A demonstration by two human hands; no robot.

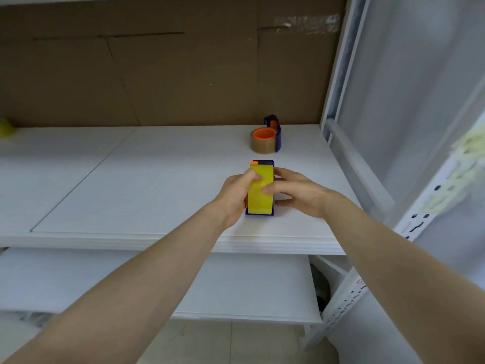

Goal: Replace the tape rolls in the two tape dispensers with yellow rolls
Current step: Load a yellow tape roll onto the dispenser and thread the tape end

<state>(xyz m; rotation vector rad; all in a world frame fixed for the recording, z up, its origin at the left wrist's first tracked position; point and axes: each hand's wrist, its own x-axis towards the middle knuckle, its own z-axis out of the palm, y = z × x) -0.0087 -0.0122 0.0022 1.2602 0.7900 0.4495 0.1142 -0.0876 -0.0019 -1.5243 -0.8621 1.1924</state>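
Observation:
A yellow tape roll point(259, 198) sits in a blue tape dispenser point(265, 163) with an orange part at its far end, standing on the white shelf point(157, 179). My left hand point(236, 195) grips the roll and dispenser from the left. From the right, my right hand point(294, 193) holds the same dispenser, thumb on the yellow tape. Behind them lies a second blue dispenser point(275, 132) with a brown tape roll point(262, 144) on an orange core. A blurred yellow object point(5, 127) shows at the far left edge of the shelf.
A brown cardboard sheet point(170, 69) backs the shelf. White metal rack posts point(338, 74) stand on the right. A lower white shelf point(236, 290) lies below the front edge.

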